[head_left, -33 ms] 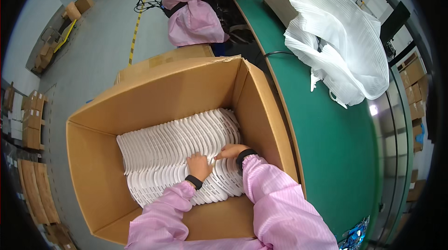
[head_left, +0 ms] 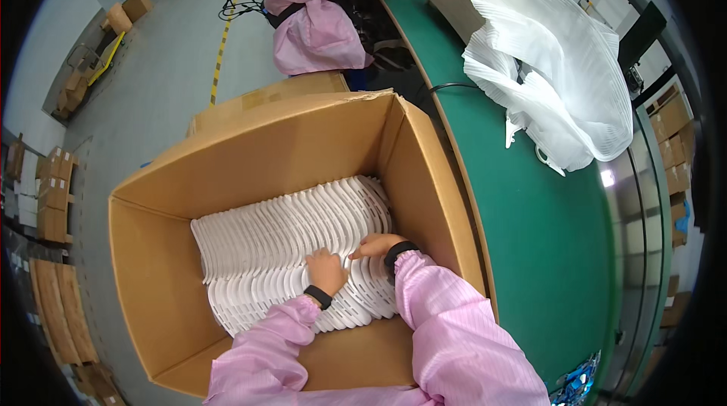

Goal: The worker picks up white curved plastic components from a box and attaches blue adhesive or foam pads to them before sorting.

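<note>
Thin white slotted plastic pieces (head_left: 280,228) stand on edge, packed close together in two rows inside a large open cardboard box (head_left: 151,300). My left hand (head_left: 327,271) is over the middle of the pack, its fingers bent down onto the pieces where the two rows meet. Just right of it, my right hand (head_left: 375,245) has its fingers closed at the edge of some pieces, with the index finger pointing toward the left hand. Fingertips of both hands are partly hidden among the white pieces. Dark bands circle both wrists, over pink sleeves.
A green-topped workbench (head_left: 545,254) runs along the box's right side. White pleated wrapping sheet (head_left: 553,65) lies heaped on it, with white parts showing beneath. Beyond the box, a person in pink (head_left: 318,35) is at the bench. Blue packets (head_left: 577,382) lie at the lower right.
</note>
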A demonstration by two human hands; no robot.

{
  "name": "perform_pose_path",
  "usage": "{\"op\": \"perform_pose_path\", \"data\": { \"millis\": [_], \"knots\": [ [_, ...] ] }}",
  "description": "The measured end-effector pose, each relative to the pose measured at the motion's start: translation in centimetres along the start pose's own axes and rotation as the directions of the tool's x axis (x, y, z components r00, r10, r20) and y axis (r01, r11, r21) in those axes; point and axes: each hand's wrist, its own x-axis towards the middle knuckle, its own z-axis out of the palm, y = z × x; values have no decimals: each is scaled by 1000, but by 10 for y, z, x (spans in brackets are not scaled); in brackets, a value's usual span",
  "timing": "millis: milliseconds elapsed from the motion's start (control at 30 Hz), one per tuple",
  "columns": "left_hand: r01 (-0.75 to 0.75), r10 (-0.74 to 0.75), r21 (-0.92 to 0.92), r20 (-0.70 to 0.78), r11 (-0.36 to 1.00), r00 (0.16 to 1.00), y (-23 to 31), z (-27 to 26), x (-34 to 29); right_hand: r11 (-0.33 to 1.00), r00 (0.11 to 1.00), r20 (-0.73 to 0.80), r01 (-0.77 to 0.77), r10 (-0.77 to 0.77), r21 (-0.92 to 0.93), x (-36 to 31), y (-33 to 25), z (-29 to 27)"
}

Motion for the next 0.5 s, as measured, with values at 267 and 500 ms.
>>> {"op": "perform_pose_path", "data": {
  "millis": [267,500],
  "knots": [
    [5,-4,161,-7,987,1000,10,12,14,993,993,54,-97,100,-61,12,4,0],
    [12,-2,161,-63,987,998,16,20,14,998,998,21,-56,57,-42,20,16,-1]
  ]
}}
